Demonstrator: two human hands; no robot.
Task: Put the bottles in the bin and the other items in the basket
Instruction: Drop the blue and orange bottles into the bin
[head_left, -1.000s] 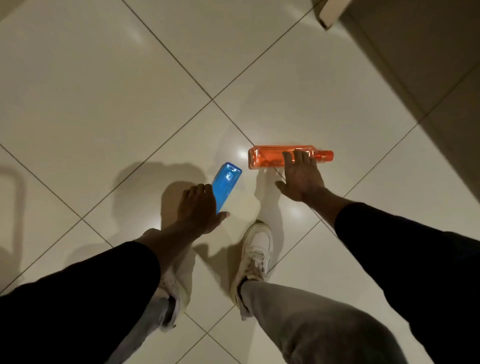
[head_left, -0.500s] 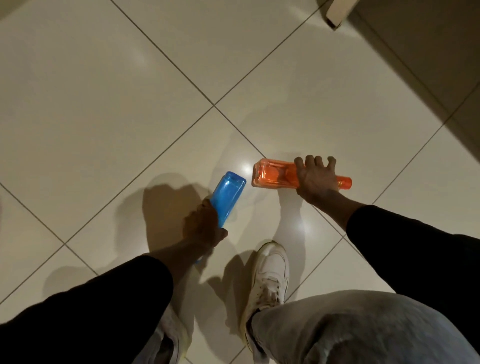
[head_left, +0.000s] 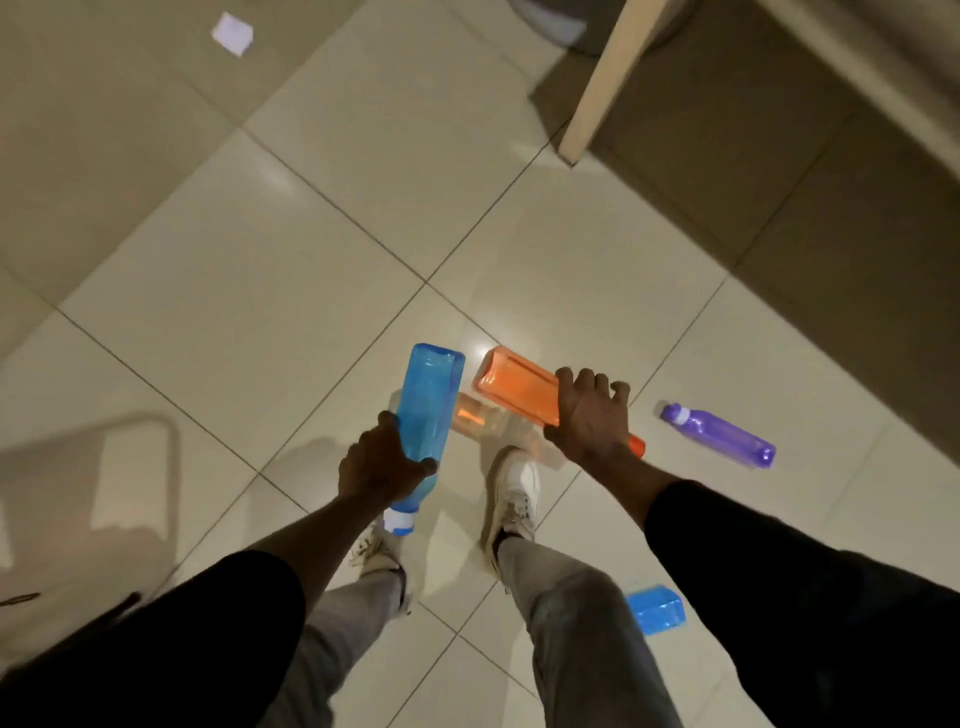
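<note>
Items: blue bottle (head_left: 432, 405), orange bottle (head_left: 511, 385). I'm gripping each toward its neck, left hand (head_left: 382, 465) and right hand (head_left: 589, 423) wrapping round; seemingly light, stiff, slick plastic.

We get one view, from a wide-angle camera on the person's head, well above the glossy cream tiled floor (head_left: 311, 249). It faces forward and steeply down towards a pale square wooden furniture leg (head_left: 605, 78). The left hand (head_left: 376, 467) and right hand (head_left: 589, 421) sit close under the lens, on the near side of that leg.
</note>
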